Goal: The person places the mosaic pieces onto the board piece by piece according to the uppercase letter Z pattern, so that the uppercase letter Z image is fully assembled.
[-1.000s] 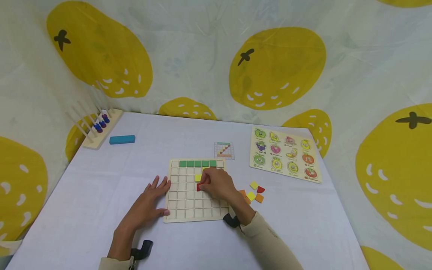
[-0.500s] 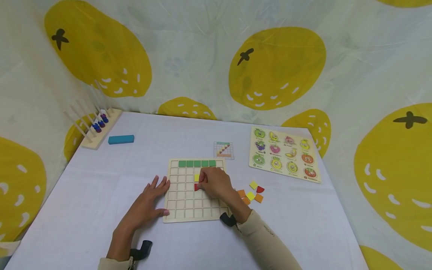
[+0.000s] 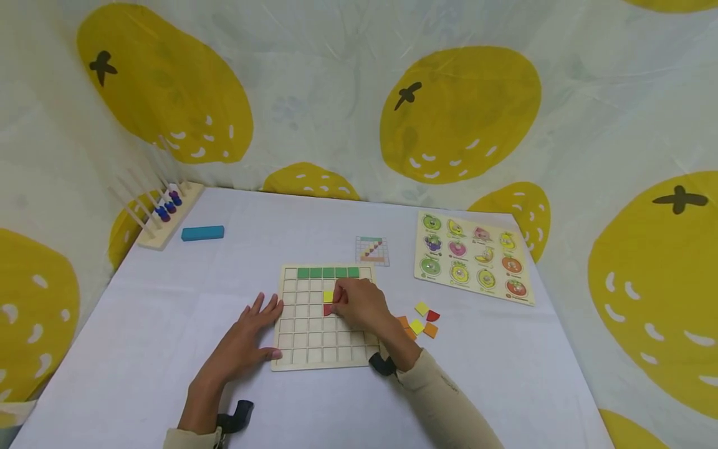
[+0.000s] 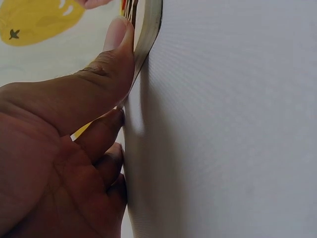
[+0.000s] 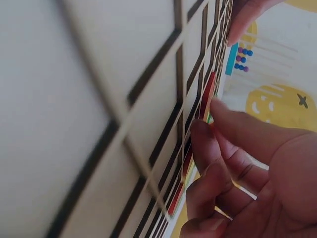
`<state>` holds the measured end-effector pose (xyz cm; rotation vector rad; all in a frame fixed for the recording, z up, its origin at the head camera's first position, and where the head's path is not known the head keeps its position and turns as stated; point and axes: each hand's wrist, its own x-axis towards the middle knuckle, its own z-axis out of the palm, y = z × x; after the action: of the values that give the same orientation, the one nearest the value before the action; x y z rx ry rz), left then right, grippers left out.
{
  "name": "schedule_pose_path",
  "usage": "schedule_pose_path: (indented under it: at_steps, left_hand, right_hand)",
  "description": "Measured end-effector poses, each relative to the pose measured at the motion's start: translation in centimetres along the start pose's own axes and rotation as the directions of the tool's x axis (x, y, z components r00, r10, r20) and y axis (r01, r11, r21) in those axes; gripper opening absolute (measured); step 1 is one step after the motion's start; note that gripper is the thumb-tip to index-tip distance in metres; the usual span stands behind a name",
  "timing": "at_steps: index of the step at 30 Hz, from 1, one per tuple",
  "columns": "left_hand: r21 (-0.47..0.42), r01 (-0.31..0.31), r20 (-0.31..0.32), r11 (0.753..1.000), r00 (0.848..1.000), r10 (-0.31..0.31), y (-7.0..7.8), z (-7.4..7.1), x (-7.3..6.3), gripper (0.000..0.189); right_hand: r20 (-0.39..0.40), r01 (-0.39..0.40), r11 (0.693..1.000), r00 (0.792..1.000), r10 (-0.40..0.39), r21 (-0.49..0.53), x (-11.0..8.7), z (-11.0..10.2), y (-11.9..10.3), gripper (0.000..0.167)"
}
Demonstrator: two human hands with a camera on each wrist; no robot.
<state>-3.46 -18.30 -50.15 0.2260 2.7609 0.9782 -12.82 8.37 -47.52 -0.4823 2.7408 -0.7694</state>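
A wooden grid board lies on the white table, with a row of green square tiles in its top row. My right hand is over the board's middle, thumb and index finger pinching a red tile in a cell just below a yellow square tile. In the right wrist view the red tile shows at the fingertips; more red edges lie beyond, partly hidden by the fingers. My left hand rests at the board's left edge, fingers spread, thumb against its side.
Several loose yellow, orange and red tiles lie right of the board. A pattern card is behind it, a fruit puzzle board at the back right. A blue block and a peg stand with beads are back left.
The red tile has shifted very slightly within its cell under my right fingertips, and its outline sits straighter. My left hand has stayed at the board's edge.
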Motion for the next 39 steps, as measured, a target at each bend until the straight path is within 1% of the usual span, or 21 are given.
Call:
schedule_pose_path:
  at_steps: [2,5,9,15,19,23,26,30,32,35,39]
  left_hand:
    - [0.001,-0.003,-0.003,1.0,1.0,0.003,0.0,0.0,0.0,0.11]
    - [-0.001,-0.008,-0.006,1.0,1.0,0.008,0.1,-0.1,0.0,0.109]
    - [-0.004,-0.008,-0.006,1.0,1.0,0.008,0.1,-0.2,0.0,0.109]
    - [-0.003,0.0,-0.003,1.0,1.0,0.0,0.1,-0.1,0.0,0.11]
    - [0.002,0.002,-0.002,1.0,1.0,-0.002,0.1,0.0,0.1,0.109]
    - [0.0,0.003,-0.001,1.0,1.0,-0.003,0.1,-0.1,0.0,0.109]
    - [-0.001,0.005,0.0,1.0,1.0,-0.005,0.1,-0.1,0.0,0.109]
    - [-0.002,0.006,-0.001,1.0,1.0,-0.006,0.1,-0.1,0.0,0.109]
    - [-0.002,0.005,-0.001,1.0,1.0,-0.005,0.1,0.0,0.0,0.109]
    - [0.001,0.007,0.0,1.0,1.0,-0.007,0.1,0.0,-0.1,0.109]
    - [0.002,0.012,0.001,1.0,1.0,-0.012,0.1,0.0,-0.1,0.11]
  right_hand:
    - [0.004,0.016,0.999,1.0,-0.016,0.029,-0.2,-0.3,0.6,0.021]
    - [0.022,0.02,0.996,1.0,-0.022,0.087,-0.6,-0.9,1.6,0.019]
    - [0.047,-0.013,0.985,0.999,0.005,0.169,-1.4,-2.3,2.9,0.016]
    - [0.003,-0.062,0.977,0.998,0.062,0.206,-2.7,-4.2,5.8,0.019]
    - [-0.026,-0.111,0.972,0.993,0.119,0.205,-3.6,-5.6,7.8,0.022]
    - [-0.059,-0.143,0.976,0.986,0.155,0.164,-4.6,-6.9,9.7,0.024]
    - [-0.066,-0.17,0.972,0.981,0.183,0.16,-5.2,-7.5,11.2,0.026]
    - [-0.057,-0.217,0.966,0.972,0.226,0.142,-6.0,-7.9,12.8,0.028]
    - [-0.059,-0.237,0.965,0.968,0.245,0.111,-6.2,-7.9,13.3,0.028]
    - [-0.059,-0.268,0.96,0.96,0.273,0.076,-6.5,-7.8,13.8,0.029]
    - [-0.058,-0.273,0.959,0.959,0.278,0.073,-6.4,-7.5,14.1,0.026]
